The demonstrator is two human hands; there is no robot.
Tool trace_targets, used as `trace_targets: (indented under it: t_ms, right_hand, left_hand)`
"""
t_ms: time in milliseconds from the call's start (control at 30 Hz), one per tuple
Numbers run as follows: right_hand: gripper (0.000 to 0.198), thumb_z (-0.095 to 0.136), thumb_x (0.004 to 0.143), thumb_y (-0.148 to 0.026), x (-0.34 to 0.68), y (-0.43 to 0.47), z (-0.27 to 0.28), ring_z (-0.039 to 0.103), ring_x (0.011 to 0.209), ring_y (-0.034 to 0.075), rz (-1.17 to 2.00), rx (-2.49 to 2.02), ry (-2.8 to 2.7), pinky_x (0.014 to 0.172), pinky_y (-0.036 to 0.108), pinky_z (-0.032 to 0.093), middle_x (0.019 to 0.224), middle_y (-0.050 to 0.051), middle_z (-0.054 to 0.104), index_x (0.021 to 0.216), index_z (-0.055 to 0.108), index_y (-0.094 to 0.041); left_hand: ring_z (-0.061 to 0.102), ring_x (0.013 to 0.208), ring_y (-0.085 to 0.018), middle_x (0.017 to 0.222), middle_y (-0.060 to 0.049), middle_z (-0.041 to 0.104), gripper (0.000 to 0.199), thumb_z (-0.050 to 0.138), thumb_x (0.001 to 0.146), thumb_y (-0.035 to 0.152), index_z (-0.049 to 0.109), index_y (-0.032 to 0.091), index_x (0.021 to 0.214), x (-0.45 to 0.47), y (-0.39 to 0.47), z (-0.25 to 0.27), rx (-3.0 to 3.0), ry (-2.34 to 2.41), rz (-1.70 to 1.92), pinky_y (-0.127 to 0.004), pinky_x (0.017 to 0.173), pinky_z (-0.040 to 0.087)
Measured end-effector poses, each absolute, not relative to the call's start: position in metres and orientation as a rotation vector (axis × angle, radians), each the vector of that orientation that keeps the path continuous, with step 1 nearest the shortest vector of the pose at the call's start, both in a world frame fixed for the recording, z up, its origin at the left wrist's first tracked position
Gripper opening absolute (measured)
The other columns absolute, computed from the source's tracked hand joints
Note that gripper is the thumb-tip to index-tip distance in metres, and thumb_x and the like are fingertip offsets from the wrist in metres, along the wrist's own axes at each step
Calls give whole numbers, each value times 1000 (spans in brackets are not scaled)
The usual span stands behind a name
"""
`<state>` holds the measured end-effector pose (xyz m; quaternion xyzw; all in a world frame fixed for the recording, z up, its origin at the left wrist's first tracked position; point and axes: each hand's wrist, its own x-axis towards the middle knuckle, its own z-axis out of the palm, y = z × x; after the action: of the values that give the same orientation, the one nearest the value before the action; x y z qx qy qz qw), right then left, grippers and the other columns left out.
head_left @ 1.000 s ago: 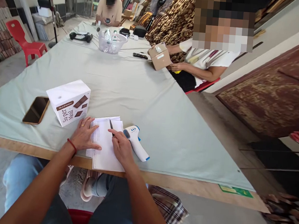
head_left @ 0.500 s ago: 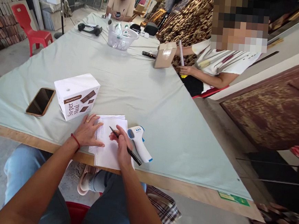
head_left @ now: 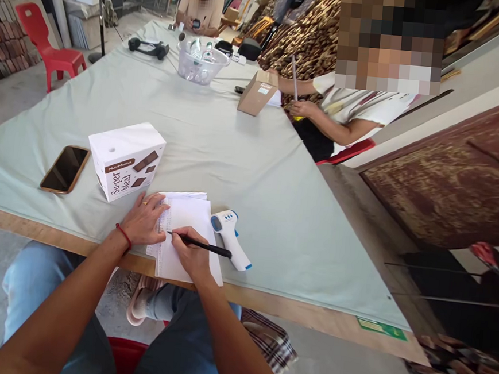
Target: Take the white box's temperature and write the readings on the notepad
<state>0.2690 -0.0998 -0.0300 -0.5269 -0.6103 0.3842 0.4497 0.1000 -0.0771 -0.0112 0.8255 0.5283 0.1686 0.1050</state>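
My right hand [head_left: 193, 254] grips a black pen [head_left: 210, 247], its tip at the left side of a white sheet of paper [head_left: 190, 217]. Small handwriting runs down that left part of the sheet. My left hand [head_left: 145, 219] lies with spread fingers on the left edge of the papers, a red cord round its wrist. Just beyond it stands a white box [head_left: 128, 160] with brown print. To the right of the paper lies a white and blue infrared thermometer [head_left: 231, 240]. A phone [head_left: 66, 169] lies dark-screened left of the box.
Across the table [head_left: 298, 231], a person at the right handles a brown carton [head_left: 258, 92] and a long thin item. Another person sits at the far end. A clear basin [head_left: 202, 68] with bottles stands near a black gadget [head_left: 148, 47]. A red chair [head_left: 49, 44] is at left.
My right hand has moved left and brought the pen tip down to the written side of the paper. The other person's carton has tilted and shifted left.
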Motion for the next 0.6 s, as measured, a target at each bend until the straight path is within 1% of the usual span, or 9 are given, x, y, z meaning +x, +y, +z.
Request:
trace_targets:
  t_ms: [200, 600]
  right_hand:
    - [14, 56, 70, -32, 270, -99, -30, 59, 57, 16, 923, -1290, -1571, 59, 29, 50, 61, 0, 65, 65, 63, -21]
    - [14, 56, 72, -32, 270, -99, -31, 59, 56, 16, 899, -1276, -1623, 58, 29, 49, 61, 0, 65, 67, 62, -21]
  left_hand:
    - [38, 136, -32, 143, -18, 45, 59, 68, 65, 31, 56, 16, 122, 100, -77, -12, 2440, 1559, 507, -51, 117, 17]
    - [39, 135, -33, 143, -19, 45, 60, 68, 66, 32, 56, 14, 122, 100, -77, -14, 2441, 1555, 517, -52, 116, 18]
